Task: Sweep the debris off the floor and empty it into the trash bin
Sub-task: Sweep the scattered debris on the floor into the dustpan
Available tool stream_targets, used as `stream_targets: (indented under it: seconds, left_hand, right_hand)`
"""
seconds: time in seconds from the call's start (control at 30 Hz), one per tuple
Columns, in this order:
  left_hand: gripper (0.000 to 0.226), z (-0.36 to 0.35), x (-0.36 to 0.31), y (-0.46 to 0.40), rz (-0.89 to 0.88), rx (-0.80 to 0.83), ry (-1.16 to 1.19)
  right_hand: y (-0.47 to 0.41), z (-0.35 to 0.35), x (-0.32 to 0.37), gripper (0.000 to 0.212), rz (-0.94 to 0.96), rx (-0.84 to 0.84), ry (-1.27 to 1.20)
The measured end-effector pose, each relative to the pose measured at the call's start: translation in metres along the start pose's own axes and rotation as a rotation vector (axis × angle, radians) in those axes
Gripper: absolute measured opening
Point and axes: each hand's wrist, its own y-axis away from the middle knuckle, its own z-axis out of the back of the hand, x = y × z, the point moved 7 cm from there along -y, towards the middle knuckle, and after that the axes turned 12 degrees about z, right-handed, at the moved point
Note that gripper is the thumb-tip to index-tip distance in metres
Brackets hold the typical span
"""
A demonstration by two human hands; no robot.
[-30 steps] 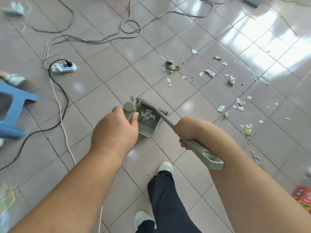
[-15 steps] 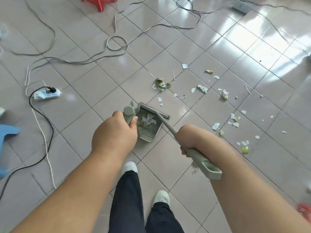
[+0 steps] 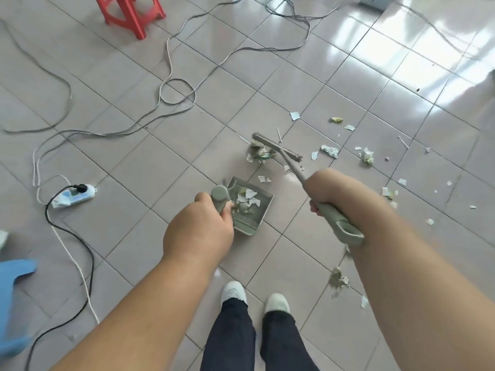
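My left hand [image 3: 199, 228] grips the handle of a grey-green dustpan [image 3: 249, 207] that holds paper scraps just above the tiled floor. My right hand [image 3: 328, 187] grips the handle of a matching grey-green broom [image 3: 277, 148]. The broom's head rests on the floor just beyond a clump of green and white debris [image 3: 258, 153], ahead of the pan. More scraps of debris [image 3: 365, 155] lie scattered to the right, and a small pile [image 3: 338, 281] sits under my right forearm. No trash bin is in view.
Grey cables [image 3: 176, 89] loop over the tiles ahead and left. A white power strip [image 3: 73, 196] with a black cord lies at the left. A red stool [image 3: 128, 12] stands at the top, a blue stool [image 3: 13, 298] at the lower left. My feet [image 3: 254, 298] are below the pan.
The broom head has left the dustpan and reached forward to the far side of the debris clump. I have stepped forward, and the red stool has come into view.
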Motion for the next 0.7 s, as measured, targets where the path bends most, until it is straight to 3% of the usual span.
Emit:
stream_targets:
  seconds: [0.13, 0.27, 0.4, 0.53, 0.7]
  left_hand:
    - [0.034, 0.003, -0.011, -0.012, -0.020, -0.008, -0.020]
    - [0.032, 0.003, -0.015, -0.016, -0.016, -0.006, -0.029]
    - [0.031, 0.000, -0.017, -0.015, -0.010, 0.000, -0.017]
    - [0.031, 0.001, -0.016, -0.013, -0.009, 0.003, -0.002]
    - [0.033, 0.001, -0.018, -0.011, -0.004, -0.011, 0.000]
  right_hand:
    - [-0.020, -0.004, 0.034, 0.027, 0.049, -0.026, -0.060]
    - [-0.024, -0.016, 0.046, 0.035, 0.132, 0.063, 0.032]
    - [-0.012, -0.033, 0.012, 0.022, 0.013, 0.171, 0.186]
    - [0.013, -0.026, -0.022, 0.029, 0.008, 0.267, 0.132]
    - [0.024, 0.005, -0.031, 0.030, 0.070, 0.181, 0.109]
